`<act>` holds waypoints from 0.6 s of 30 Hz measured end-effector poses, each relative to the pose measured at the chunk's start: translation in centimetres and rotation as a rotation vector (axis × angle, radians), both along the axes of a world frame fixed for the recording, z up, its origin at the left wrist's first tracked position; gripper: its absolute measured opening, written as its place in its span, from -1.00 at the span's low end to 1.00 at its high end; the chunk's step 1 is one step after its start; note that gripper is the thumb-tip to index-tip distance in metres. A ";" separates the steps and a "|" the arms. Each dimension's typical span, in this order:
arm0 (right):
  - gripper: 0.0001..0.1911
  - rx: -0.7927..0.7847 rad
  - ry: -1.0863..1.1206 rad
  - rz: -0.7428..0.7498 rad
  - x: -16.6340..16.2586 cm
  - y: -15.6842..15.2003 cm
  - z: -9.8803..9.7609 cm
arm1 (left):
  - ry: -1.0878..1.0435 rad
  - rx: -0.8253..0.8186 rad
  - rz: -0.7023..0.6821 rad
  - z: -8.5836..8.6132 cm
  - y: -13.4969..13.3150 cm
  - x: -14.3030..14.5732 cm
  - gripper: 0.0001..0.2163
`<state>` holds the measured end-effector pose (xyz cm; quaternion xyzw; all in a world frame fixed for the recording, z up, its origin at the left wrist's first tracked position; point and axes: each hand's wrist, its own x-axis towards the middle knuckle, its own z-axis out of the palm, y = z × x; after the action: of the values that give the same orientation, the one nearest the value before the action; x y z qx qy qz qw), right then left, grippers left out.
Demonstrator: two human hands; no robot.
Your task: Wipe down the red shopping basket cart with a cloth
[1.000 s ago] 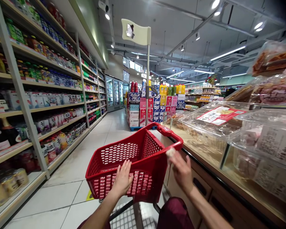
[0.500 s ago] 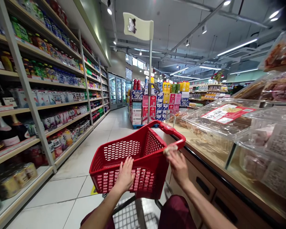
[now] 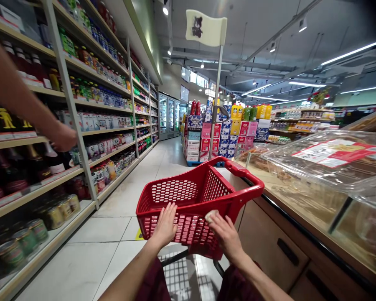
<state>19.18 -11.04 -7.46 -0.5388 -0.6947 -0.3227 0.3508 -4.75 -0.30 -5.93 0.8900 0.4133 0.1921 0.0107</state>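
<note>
A red plastic shopping basket (image 3: 188, 196) sits on a cart frame right in front of me. My left hand (image 3: 166, 225) lies flat against the basket's near wall, fingers stretched up to the rim. My right hand (image 3: 227, 238) presses a small whitish wad (image 3: 210, 215), perhaps a cloth or tissue, onto the near rim, fingers closed round it. The basket's red handle (image 3: 244, 173) arches over its right side. I see nothing inside the basket.
Stocked shelves (image 3: 90, 125) line the left of the aisle. Another person's bare arm (image 3: 25, 100) reaches towards them at far left. A counter with clear-lidded food bins (image 3: 326, 159) runs along the right. A flag pole (image 3: 215, 104) and stacked boxes (image 3: 219, 138) stand ahead.
My right hand has slid with the whitish wad from the basket's handle down to the near rim. My view has moved forward. Another person's arm has come in at the left.
</note>
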 end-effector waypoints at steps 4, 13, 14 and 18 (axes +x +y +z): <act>-0.68 0.035 0.061 -0.006 -2.1 1.4 0.9 | -0.015 -0.035 0.175 0.3 0.2 -1.4 -0.43; -0.77 -0.106 -0.003 0.342 -15.0 6.2 -1.4 | -0.181 -0.090 0.268 -1.7 2.4 -8.9 -0.37; -0.78 -0.114 0.005 0.363 -16.8 7.2 -1.6 | -0.181 -0.110 0.288 -2.0 2.7 -9.9 -0.37; -0.80 -0.226 0.011 0.440 -20.7 8.4 -5.2 | -0.147 -0.141 0.230 -3.2 3.2 -11.9 -0.33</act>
<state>-1.51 -2.59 -12.66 -0.4123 -0.8250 -0.1557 0.3539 -16.68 2.90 -9.13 0.8175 0.5230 0.2271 0.0815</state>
